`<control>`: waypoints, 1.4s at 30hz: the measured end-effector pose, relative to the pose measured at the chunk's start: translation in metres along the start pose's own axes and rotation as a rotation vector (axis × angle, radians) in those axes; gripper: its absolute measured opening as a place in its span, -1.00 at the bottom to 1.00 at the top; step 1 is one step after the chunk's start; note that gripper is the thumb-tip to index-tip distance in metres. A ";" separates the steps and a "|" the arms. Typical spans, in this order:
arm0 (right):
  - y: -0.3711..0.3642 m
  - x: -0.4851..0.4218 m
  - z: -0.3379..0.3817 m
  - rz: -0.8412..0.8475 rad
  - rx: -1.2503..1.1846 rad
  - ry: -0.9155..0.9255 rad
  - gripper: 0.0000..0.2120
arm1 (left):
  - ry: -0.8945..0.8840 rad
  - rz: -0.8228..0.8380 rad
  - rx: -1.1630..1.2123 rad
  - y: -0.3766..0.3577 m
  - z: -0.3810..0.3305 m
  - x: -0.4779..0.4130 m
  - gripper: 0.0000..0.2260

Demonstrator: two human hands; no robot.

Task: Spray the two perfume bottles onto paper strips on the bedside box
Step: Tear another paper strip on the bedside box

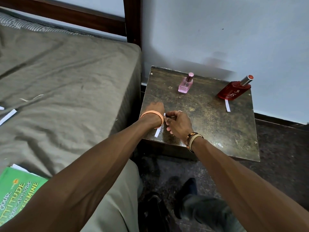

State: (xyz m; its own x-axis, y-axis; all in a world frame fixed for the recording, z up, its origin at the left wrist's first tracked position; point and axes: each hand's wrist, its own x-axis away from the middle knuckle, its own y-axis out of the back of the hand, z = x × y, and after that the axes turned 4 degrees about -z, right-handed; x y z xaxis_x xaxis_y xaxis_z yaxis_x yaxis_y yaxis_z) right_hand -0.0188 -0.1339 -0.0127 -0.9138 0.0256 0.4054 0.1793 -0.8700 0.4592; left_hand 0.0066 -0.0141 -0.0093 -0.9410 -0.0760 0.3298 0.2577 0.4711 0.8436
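A small pink perfume bottle (185, 84) stands at the back middle of the dark, worn bedside box (217, 128). At the back right is a larger red perfume bottle (234, 91) with a silver cap, and a white paper strip (227, 106) lies just in front of it. Another white paper strip (157, 132) lies near the box's front left corner, partly hidden under my left wrist. My left hand (154, 108), blurred, is low over the box's left edge with its fingers hidden. My right hand (178, 123) pinches the strip's upper end beside my left wrist.
A bed with an olive sheet (66, 81) adjoins the box on the left, with loose paper strips (8, 116) and a green book (18, 190) on it. The wall (217, 39) is right behind the box. Dark shoes (189, 186) lie on the floor in front.
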 end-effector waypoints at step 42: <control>-0.014 0.053 -0.003 -0.057 0.308 0.090 -0.85 | 0.056 -0.070 0.162 -0.003 0.011 0.028 -0.92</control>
State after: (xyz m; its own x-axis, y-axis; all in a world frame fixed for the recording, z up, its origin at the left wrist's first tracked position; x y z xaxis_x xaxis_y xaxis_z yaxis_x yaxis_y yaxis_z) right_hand -0.0713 -0.1218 -0.0001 -0.9516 0.0149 0.3071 0.2161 -0.6779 0.7026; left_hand -0.0231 -0.0082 -0.0067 -0.9407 -0.1601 0.2991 0.1487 0.5978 0.7877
